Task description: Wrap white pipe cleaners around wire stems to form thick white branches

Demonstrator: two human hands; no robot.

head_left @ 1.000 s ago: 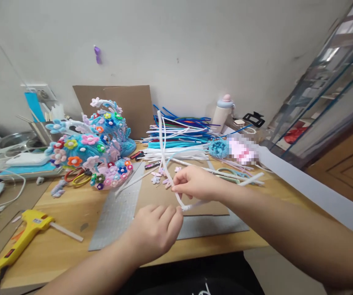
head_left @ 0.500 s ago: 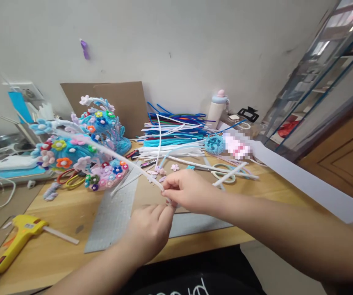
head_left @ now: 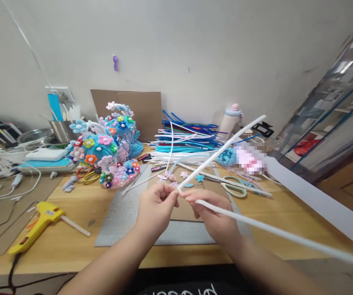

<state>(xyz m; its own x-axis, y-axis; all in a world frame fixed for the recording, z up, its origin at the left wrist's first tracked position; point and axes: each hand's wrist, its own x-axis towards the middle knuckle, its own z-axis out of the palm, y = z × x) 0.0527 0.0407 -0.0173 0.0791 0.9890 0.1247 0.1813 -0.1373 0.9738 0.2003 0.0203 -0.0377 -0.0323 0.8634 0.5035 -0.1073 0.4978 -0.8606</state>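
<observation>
Between my hands is a white pipe cleaner (head_left: pixel 221 152), one long end rising up to the right and another running low across to the right edge. My left hand (head_left: pixel 158 205) pinches it where the two parts meet. My right hand (head_left: pixel 216 213) is closed on it just beside, thumb and fingertips together. Both hands hover over a brown cardboard sheet (head_left: pixel 185 211) on a grey cutting mat (head_left: pixel 115 225). Small felt-like flowers, a pink one (head_left: pixel 184 175) and a blue one (head_left: pixel 199 178) among them, lie just beyond my fingers.
Bundled pipe cleaners (head_left: pixel 185 137) lie at the back. Flower-covered blue baskets (head_left: pixel 102 147) stand left of them. A yellow glue gun (head_left: pixel 41 223) rests front left. Green-handled scissors (head_left: pixel 234 188), a bottle (head_left: pixel 231 119) and a long white paper strip (head_left: pixel 311 198) are on the right.
My right hand has turned over and come beside the left. The pipe cleaner's free end has swung from the left to the right, with another length now stretching across to the right edge.
</observation>
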